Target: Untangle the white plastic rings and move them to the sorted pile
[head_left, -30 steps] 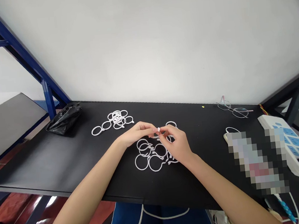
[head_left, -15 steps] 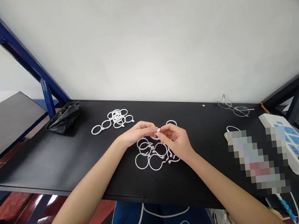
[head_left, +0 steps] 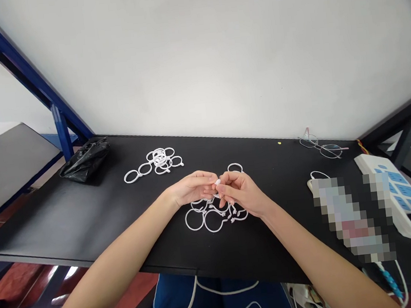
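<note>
Left hand (head_left: 194, 187) and right hand (head_left: 241, 194) meet above white plastic rings (head_left: 212, 220) on the black counter (head_left: 66, 222), fingers closed, pinching a small white plastic piece (head_left: 217, 182) raised clear of the rings

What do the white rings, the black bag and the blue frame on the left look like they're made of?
The white rings look like moulded plastic: thin, even, smooth, with small clasps. The crumpled black bag seems thin glossy plastic film, going by its creases and sheen. The blue frame looks like painted metal, probably steel.
</note>
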`<state>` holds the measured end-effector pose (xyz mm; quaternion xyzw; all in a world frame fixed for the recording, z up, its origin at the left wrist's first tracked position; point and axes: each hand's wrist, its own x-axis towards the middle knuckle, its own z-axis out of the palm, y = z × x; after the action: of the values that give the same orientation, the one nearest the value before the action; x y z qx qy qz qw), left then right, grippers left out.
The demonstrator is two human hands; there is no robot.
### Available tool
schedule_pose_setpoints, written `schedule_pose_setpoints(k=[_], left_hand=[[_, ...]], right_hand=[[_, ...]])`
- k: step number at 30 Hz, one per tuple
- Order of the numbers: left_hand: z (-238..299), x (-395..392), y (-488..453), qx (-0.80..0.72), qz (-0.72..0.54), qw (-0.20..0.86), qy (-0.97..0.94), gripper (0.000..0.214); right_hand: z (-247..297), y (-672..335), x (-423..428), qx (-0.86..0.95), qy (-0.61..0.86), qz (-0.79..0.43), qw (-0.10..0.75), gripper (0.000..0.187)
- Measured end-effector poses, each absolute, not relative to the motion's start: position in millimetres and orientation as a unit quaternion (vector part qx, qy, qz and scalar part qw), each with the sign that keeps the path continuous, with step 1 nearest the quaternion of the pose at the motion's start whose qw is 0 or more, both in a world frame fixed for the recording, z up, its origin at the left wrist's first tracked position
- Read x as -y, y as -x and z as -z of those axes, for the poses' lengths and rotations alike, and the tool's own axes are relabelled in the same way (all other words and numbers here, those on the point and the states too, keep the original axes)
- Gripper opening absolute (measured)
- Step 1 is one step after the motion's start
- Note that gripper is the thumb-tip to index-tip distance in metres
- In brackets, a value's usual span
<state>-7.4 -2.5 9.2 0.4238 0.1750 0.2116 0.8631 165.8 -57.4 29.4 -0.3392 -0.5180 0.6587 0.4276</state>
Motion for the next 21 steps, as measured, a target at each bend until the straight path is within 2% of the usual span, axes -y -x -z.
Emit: schedule_pose_setpoints(k=[13, 21], left_hand=[[-12.0, 6.5, 3.4, -0.143, -0.253, 0.88, -0.376, 0.024], [-15.6, 3.8, 3.4, -0.168, -0.296, 0.82, -0.46, 0.029]], right_hand=[[-27.4, -169.9, 57.7, 0.505, 0.316, -0.674, 0.436, 0.023], [-24.7, -165.8, 56.0, 0.479, 0.336, -0.668, 0.46, 0.021]])
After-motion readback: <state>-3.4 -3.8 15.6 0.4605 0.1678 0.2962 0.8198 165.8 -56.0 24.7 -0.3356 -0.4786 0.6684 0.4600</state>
